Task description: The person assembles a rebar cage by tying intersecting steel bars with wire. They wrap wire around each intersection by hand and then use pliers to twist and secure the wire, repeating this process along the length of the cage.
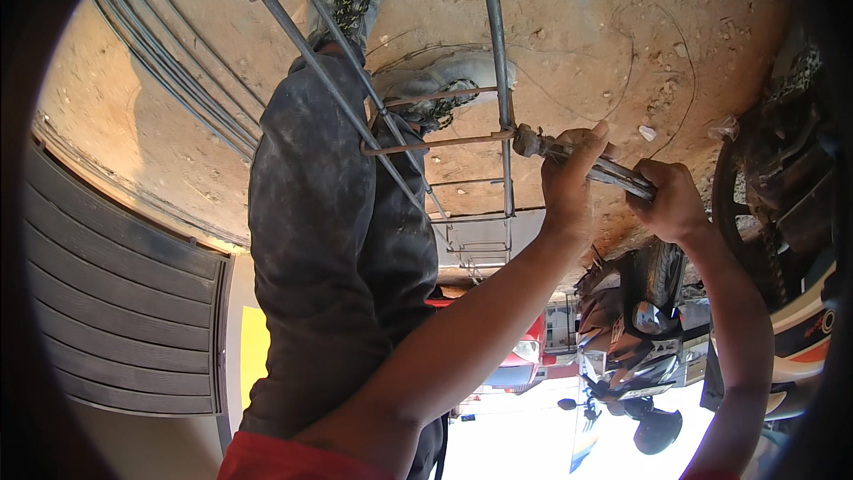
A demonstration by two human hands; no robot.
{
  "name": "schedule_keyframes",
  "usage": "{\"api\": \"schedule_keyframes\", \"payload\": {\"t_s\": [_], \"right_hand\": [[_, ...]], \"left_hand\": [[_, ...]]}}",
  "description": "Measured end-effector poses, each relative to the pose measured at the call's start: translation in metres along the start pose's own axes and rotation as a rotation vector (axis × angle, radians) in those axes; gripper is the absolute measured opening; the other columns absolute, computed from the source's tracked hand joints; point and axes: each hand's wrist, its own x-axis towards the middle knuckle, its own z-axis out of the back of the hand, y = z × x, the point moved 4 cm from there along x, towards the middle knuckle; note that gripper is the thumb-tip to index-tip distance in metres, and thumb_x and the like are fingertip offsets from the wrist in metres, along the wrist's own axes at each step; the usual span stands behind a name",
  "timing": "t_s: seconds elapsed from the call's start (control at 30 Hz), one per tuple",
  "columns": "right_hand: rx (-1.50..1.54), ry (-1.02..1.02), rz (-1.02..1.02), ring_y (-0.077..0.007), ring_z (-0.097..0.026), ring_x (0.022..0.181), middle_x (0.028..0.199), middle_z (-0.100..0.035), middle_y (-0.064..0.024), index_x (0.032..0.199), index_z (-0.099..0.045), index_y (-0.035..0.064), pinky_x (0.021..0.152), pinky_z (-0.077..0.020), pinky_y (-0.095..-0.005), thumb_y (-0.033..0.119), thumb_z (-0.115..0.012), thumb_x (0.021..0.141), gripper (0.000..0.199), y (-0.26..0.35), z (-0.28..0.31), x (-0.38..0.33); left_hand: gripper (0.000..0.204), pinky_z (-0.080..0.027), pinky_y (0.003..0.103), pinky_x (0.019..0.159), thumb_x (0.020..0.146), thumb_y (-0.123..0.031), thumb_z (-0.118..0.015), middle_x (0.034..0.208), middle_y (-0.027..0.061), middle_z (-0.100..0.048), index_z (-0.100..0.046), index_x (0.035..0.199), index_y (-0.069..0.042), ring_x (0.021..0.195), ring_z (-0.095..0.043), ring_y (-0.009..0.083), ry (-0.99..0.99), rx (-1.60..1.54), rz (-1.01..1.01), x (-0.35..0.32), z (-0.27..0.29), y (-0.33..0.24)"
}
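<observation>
A pair of metal pincers (606,171) runs slantwise between my hands, its head touching or nearly touching the corner where a rusty stirrup (444,143) meets a long steel bar (495,44). My left hand (569,180) is closed around the pincers just behind the head, thumb stretched upward. At the handle ends, my right hand (673,202) is closed on the grips. The bar and stirrup belong to a long rebar cage (475,181). Whether a tie wire sits in the jaws is hidden.
Legs in dark trousers (311,178) and dusty shoes (449,89) stand by the cage. Loose steel bars (169,58) lie on the sandy ground to the left, near a dark slatted gate (124,293). Motorcycles (640,320) crowd the right. Thin wire (633,67) curls on the dirt.
</observation>
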Motion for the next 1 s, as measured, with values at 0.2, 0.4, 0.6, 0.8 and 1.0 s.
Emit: {"api": "schedule_keyframes", "payload": {"t_s": [0.2,0.4,0.6,0.8,1.0], "right_hand": [[0.429,0.743,-0.239,-0.0314,-0.067,0.073,0.070,-0.063,-0.0161,0.086,-0.066,0.0020,0.070,-0.0501,-0.0420,0.024,-0.065,0.081,0.023,-0.005,-0.018,-0.022],[1.036,1.146,-0.557,-0.0264,-0.063,0.070,0.071,-0.059,-0.0106,0.092,-0.065,-0.0009,0.071,-0.0506,-0.0388,0.015,-0.071,0.080,0.021,0.010,-0.019,-0.044],[0.283,0.223,-0.161,-0.0302,-0.063,0.084,0.091,-0.061,-0.0142,0.113,-0.057,-0.0007,0.074,-0.0517,-0.0379,0.006,-0.071,0.074,0.042,0.034,0.029,-0.050],[0.008,-0.389,-0.040,-0.0369,-0.062,0.082,0.093,-0.061,-0.0162,0.100,-0.060,0.0034,0.074,-0.0488,-0.0455,0.005,-0.067,0.071,0.029,0.014,0.006,-0.060],[0.163,0.308,-0.130,-0.0285,-0.064,0.067,0.070,-0.061,-0.0126,0.083,-0.068,0.0014,0.060,-0.0526,-0.0390,0.017,-0.069,0.081,0.016,0.010,0.024,-0.024]], "left_hand": [[0.033,-0.041,0.040,0.093,0.090,-0.036,-0.067,0.091,0.0118,-0.065,-0.063,0.091,-0.003,0.099,-0.061,0.0244,0.186,0.170,0.055,-0.006,0.008,-0.013],[0.028,-0.042,0.040,0.078,0.087,-0.026,-0.065,0.058,-0.0006,-0.043,-0.049,0.067,-0.013,0.064,-0.049,0.0175,0.111,-0.225,0.370,-0.022,-0.010,-0.017],[0.021,-0.041,0.034,0.065,0.085,-0.017,-0.064,0.055,-0.0041,-0.033,-0.047,0.074,-0.014,0.052,-0.035,0.0130,-0.247,-0.278,0.246,-0.017,-0.030,-0.013],[0.025,-0.045,0.033,0.069,0.086,-0.026,-0.071,0.066,0.0004,-0.044,-0.051,0.084,-0.012,0.059,-0.045,0.0148,-0.330,-0.288,0.192,-0.011,-0.035,-0.010],[0.051,-0.039,0.040,0.100,0.087,-0.048,-0.070,0.086,0.0080,-0.062,-0.059,0.106,-0.002,0.100,-0.058,0.0234,-0.202,0.200,-0.047,-0.014,-0.003,-0.019]]}}
